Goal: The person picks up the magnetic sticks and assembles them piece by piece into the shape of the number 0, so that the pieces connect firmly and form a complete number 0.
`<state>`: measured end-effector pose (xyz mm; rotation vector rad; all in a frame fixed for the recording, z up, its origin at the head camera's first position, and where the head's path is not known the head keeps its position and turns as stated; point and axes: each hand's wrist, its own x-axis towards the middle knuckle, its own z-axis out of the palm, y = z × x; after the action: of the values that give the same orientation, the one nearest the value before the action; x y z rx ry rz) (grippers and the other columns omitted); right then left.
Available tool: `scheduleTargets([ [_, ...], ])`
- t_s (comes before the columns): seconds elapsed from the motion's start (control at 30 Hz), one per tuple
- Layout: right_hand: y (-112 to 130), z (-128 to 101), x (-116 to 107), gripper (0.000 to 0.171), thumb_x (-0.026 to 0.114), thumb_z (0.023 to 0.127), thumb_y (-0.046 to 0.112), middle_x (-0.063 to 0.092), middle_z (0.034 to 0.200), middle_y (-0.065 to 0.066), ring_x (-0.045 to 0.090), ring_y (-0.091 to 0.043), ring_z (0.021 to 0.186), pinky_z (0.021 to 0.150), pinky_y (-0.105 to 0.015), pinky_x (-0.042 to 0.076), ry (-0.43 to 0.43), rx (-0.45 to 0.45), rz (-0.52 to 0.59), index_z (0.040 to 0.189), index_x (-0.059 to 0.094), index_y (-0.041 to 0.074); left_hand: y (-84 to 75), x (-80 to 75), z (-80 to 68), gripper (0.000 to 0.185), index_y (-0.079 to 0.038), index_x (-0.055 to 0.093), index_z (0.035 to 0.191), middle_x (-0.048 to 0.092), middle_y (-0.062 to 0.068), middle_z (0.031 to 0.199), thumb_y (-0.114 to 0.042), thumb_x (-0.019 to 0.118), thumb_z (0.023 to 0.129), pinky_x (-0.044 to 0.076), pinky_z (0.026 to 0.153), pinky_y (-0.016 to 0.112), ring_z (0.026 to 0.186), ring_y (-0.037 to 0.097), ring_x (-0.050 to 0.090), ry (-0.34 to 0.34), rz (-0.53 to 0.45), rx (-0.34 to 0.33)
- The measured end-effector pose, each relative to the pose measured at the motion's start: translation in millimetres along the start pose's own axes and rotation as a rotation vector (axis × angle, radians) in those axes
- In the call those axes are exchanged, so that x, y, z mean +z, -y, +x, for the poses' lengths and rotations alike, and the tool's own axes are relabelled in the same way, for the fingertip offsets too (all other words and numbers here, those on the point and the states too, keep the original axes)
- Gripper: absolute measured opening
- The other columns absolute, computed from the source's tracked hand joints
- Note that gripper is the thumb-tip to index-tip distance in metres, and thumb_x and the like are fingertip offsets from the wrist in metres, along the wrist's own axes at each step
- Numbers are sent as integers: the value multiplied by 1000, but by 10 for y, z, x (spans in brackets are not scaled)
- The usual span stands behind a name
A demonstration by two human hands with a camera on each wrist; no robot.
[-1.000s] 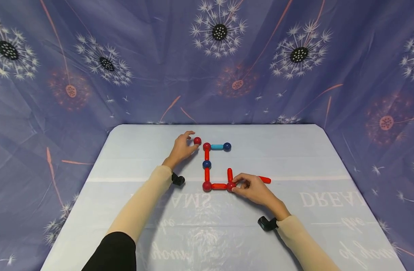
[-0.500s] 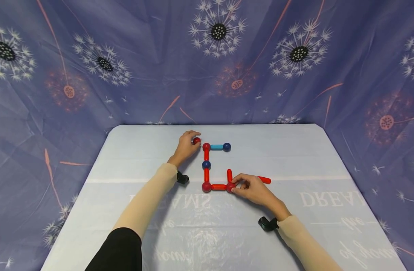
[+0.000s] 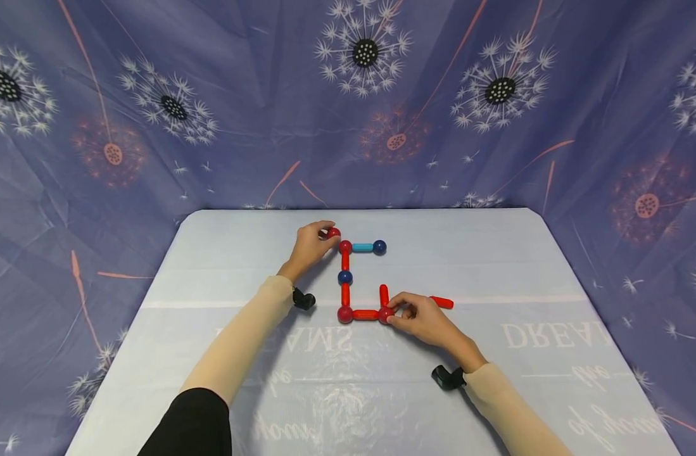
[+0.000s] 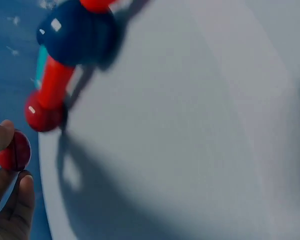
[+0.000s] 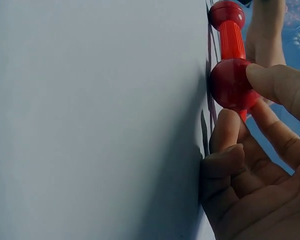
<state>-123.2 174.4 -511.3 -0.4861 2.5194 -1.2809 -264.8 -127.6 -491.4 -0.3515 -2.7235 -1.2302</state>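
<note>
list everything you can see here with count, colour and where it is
red balls: four; three in the rod figure at mid table, at its far-left, near-left and near-right corners, one loose in the left hand
blue balls: two, dark blue; one midway down the figure's left side, one at the far right end
red rods: five; four joined in the figure, one lying loose behind the right hand
blue rod: one, light blue; far edge of the figure
table: one, pale blue cover with white lettering
backdrop: one, purple cloth with dandelion print
left hand: pinches a red ball
right hand: pinches the near-right red ball
</note>
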Motion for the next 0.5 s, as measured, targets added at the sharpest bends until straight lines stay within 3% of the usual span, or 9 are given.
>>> scheduleTargets([
  [0.23, 29, -12, 8, 25, 82, 90, 25, 68, 95, 7, 59, -13, 72, 62, -25, 47, -14, -17, -7, 114, 73, 24, -290, 20, -35, 38, -2, 74, 123, 73, 15, 120, -20, 80, 91, 61, 85, 38, 96, 28, 74, 59, -97, 92],
  [0.5, 40, -17, 17, 27, 82, 90, 25, 69, 99, 6, 59, -13, 75, 63, -25, 48, -12, -43, 0, 115, 73, 22, -519, 127, -102, 34, -10, 76, 122, 73, 9, 120, -23, 81, 91, 59, 88, 33, 101, 21, 74, 130, -175, 170],
])
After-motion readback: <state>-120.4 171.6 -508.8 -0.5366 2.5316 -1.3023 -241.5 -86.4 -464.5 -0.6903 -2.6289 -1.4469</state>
